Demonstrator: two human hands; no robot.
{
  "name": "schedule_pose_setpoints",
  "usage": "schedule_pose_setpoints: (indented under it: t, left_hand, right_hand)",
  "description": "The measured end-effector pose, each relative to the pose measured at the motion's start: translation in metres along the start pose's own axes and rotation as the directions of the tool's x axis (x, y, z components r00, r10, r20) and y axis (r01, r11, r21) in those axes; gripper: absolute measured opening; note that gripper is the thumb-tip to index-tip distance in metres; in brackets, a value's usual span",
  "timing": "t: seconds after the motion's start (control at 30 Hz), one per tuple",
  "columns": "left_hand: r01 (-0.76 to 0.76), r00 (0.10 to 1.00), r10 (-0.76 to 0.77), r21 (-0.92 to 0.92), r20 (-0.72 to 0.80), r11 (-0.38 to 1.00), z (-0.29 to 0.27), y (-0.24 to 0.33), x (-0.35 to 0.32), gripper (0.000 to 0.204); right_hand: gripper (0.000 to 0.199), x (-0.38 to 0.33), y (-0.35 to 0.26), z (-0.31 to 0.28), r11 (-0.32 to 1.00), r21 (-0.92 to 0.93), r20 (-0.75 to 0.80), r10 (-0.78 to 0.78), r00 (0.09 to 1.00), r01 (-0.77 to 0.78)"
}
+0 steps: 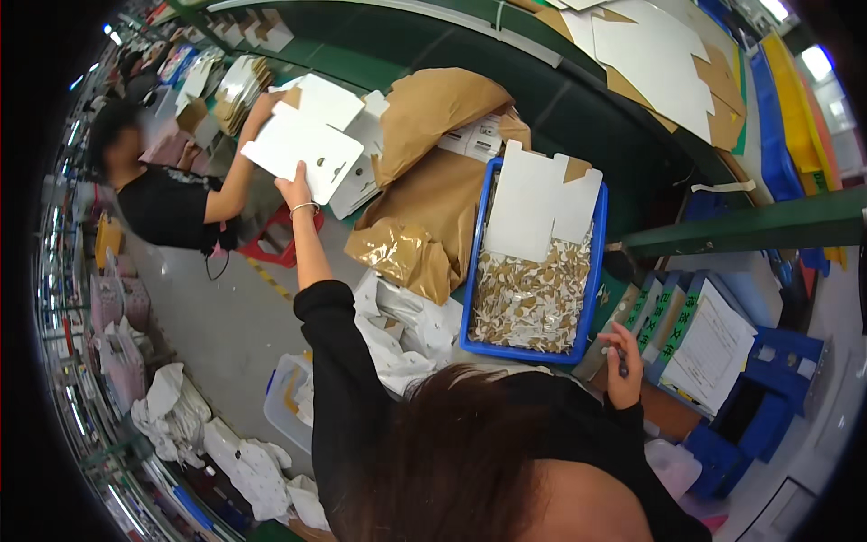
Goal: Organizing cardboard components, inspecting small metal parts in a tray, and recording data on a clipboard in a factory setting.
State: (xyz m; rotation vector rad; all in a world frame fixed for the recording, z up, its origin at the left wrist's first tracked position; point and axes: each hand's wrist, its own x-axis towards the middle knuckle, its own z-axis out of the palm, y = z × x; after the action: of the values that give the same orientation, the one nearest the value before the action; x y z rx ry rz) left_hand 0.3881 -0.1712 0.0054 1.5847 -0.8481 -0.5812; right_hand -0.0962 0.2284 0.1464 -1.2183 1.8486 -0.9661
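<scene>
My left hand (295, 190) is stretched forward and pinches the lower edge of a white flat cardboard box blank (302, 154) with small dark cut-outs. Behind it lies another white blank (330, 101), and a co-worker's hand (269, 101) is at the edge of these sheets. My right hand (623, 366), fingers curled, is just right of a blue tray (464, 336); a small dark object sits in its grip, too little seen to name. White and brown cardboard scraps (528, 303) fill the tray, and a white blank (519, 208) lies over its far end.
Crumpled brown paper (424, 194) lies left of the tray, with white bags (406, 330) below it. Blue binders (673, 316) and a printed sheet (709, 348) stand at the right. A green metal bar (750, 226) juts in there. A co-worker (167, 194) sits at the left near a red stool (271, 239).
</scene>
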Motion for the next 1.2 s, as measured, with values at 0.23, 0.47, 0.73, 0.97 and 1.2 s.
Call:
schedule_pose_setpoints:
  t: [0.23,0.47,0.73,0.97,1.2]
  left_hand:
    - [-0.009,0.99,-0.133,0.957,0.05,0.29,0.069,-0.033,-0.02,0.041]
    - [-0.381,0.761,0.543,0.435,-0.353,0.816,0.103,0.042,-0.112,0.034]
    - [-0.459,0.797,0.179,0.387,0.576,0.8,0.232,0.012,-0.318,0.067]
    - [-0.128,0.78,-0.111,0.33,0.616,0.935,0.242,0.008,-0.306,0.064]
    - [0.144,0.724,0.002,-0.153,0.69,0.978,0.137,0.07,-0.359,0.048]
  right_hand:
    - [0.04,0.009,0.003,0.012,0.998,-0.063,0.096,0.038,0.995,-0.032]
    - [0.042,0.012,0.005,0.013,0.976,-0.212,0.077,0.063,0.995,-0.046]
    - [0.045,0.001,0.008,0.009,0.978,-0.207,0.054,0.039,0.998,-0.027]
    - [0.05,-0.014,0.028,-0.004,0.977,-0.214,-0.027,0.001,1.0,-0.007]
    - [0.065,0.019,0.053,0.004,0.988,-0.074,-0.217,-0.146,0.965,0.133]
